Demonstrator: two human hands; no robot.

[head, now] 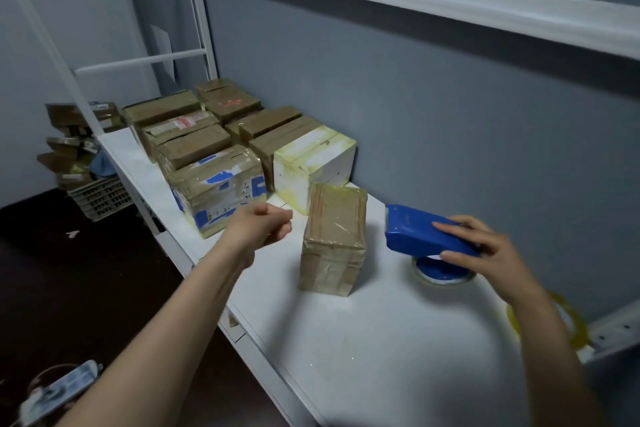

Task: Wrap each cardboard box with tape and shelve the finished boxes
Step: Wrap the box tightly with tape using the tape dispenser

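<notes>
Plainly, the drop lies left of the upright taped box [334, 239]: the white shelf [363, 340] ends at a front lip there, with dark floor below, so a box nudged that way could go over the edge. Behind and left of the box, the finished boxes [194, 149] sit packed against one another as far as the white carton [311, 166]. That leaves little slack, and sliding the box in at an angle would likely catch a corner or shove its neighbours. The left hand [263, 225] hovers just left of the box, apart from it, its grip loosely curled on nothing. The box stands on end, tall and narrow, and its glossy tape looks slick, so a one-sided grab may topple it or let it slip. Just right of the box, the right hand [485, 246] has its grip clamped round the blue tape dispenser [426, 234], whose roll [441, 276] rests on the shelf. A loose tape tail, if there is one, could stick and drag the box. Farther right a spare tape roll [561, 319] lies near the frame. The widest room for turning the box is the stretch of shelf in front of it.
</notes>
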